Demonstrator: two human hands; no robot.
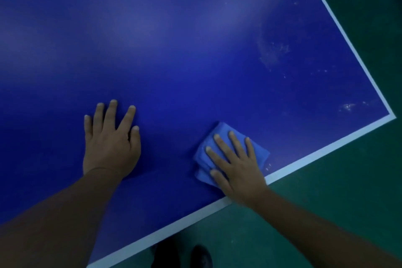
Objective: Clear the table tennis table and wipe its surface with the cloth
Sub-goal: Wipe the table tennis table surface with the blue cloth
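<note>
The blue table tennis table point(174, 50) fills most of the head view, with a white line along its near and right edges. A folded blue cloth point(219, 137) lies flat on the surface close to the near edge. My right hand point(237, 163) presses down on the cloth with fingers spread. My left hand point(111, 139) rests flat on the bare table to the left of the cloth, fingers apart, holding nothing. Whitish smears and specks point(274, 50) mark the surface toward the right corner.
The table's corner point(391, 116) is at the right. Green floor point(326, 180) runs beyond the near and right edges. Dark shoes point(200, 257) show on the floor below the near edge.
</note>
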